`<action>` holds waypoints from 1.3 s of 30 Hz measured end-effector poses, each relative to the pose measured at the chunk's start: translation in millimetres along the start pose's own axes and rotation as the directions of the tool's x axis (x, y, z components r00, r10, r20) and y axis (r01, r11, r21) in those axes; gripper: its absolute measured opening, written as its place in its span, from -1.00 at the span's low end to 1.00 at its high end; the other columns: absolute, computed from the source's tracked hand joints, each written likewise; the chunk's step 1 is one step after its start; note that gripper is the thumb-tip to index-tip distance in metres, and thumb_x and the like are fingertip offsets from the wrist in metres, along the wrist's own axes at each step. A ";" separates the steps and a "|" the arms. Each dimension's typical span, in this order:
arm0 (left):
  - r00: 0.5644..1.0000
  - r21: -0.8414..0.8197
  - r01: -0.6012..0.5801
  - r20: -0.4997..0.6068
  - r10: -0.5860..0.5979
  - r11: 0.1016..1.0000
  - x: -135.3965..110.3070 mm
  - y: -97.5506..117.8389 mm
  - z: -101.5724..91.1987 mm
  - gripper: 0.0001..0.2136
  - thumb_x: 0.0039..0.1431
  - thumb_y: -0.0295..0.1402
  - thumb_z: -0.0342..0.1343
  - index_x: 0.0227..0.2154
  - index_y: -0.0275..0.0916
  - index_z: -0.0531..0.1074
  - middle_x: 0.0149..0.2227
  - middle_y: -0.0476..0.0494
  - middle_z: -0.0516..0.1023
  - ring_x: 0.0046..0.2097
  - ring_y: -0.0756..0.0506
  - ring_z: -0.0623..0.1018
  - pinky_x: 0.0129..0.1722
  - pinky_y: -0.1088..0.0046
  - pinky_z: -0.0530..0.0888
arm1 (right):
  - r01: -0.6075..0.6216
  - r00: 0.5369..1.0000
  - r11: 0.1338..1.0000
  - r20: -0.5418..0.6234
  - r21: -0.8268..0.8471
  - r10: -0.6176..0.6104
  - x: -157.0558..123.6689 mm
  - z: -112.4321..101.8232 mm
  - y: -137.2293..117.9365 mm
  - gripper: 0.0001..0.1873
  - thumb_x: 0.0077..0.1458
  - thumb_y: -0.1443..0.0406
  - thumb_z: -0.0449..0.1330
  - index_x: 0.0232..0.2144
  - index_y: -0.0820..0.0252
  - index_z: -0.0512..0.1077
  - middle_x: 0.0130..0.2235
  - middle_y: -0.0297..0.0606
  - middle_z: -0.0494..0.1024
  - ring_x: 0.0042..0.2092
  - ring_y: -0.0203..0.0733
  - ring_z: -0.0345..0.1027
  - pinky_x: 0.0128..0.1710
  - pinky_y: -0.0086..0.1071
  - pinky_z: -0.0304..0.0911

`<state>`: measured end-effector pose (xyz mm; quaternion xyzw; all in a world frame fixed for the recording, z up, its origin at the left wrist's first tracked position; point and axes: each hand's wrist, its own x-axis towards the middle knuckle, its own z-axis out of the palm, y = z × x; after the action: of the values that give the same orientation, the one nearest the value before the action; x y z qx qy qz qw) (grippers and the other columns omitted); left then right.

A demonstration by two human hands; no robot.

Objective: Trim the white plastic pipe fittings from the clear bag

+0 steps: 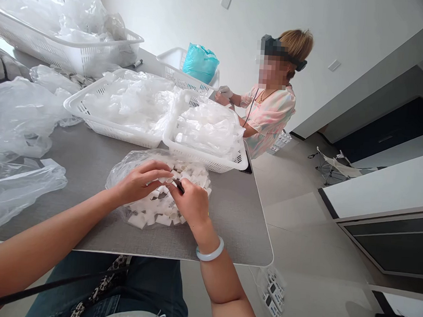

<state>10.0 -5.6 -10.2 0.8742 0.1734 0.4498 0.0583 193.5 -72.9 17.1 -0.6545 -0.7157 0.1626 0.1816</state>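
My left hand (140,182) and my right hand (190,203) meet above a clear plastic bag (118,176) on the grey table (83,178). The bag holds a heap of short white plastic tubes (153,210). My left fingertips curl around a white tube at the heap's top. My right fingers pinch a small dark object (179,186), partly hidden by my fingers, so its exact kind is unclear. A pale green bangle (209,248) circles my right wrist.
Two white plastic baskets (204,160) of bagged white pieces stand just beyond my hands. Farther back are more white baskets, one (171,64) with a teal bag, and loose clear plastic at left. A co-worker (268,119) in gloves sits beyond the table's far corner.
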 end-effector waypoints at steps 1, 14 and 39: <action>1.000 0.007 -0.009 -0.004 0.009 1.000 0.0 0.0 0.4 -0.79 0.36 -0.52 0.01 -0.07 -0.17 0.47 -0.15 -0.22 0.57 -0.09 -0.10 0.60 -0.12 0.43 0.56 | -0.013 1.000 0.999 0.023 0.043 0.013 0.1 -1.4 -0.2 -0.53 0.29 -0.05 0.06 -0.53 0.11 0.26 -0.59 -0.40 0.29 -0.55 -0.32 0.14 -0.51 -0.42 -0.13; 1.000 0.061 -0.005 -0.005 0.006 0.998 -3.6 -0.1 1.5 -0.78 0.35 -0.53 0.00 -0.08 -0.15 0.46 -0.15 -0.21 0.57 -0.09 -0.10 0.60 -0.14 0.44 0.54 | -0.209 0.958 0.820 0.281 0.533 0.062 2.7 -3.5 2.1 -0.60 0.15 0.08 0.20 -0.58 0.10 0.17 -0.60 -0.49 0.28 -0.54 -0.36 0.15 -0.51 -0.45 0.00; 0.994 0.060 0.077 -0.084 -0.071 0.995 -3.8 6.9 7.6 -0.87 0.29 -0.51 0.01 -0.19 -0.19 0.39 -0.21 -0.19 0.55 -0.15 -0.09 0.58 -0.15 0.40 0.54 | -0.386 0.872 0.337 0.459 0.859 -0.170 1.4 4.2 -8.7 -0.41 -0.18 -0.19 0.35 -0.56 0.13 0.26 -0.65 -0.54 0.34 -0.61 -0.42 0.17 -0.52 -0.41 0.10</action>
<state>15.9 -13.0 -15.7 0.8494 0.2220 0.4772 0.0401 183.8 -72.3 17.6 -0.4170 -0.4646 0.7080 0.3302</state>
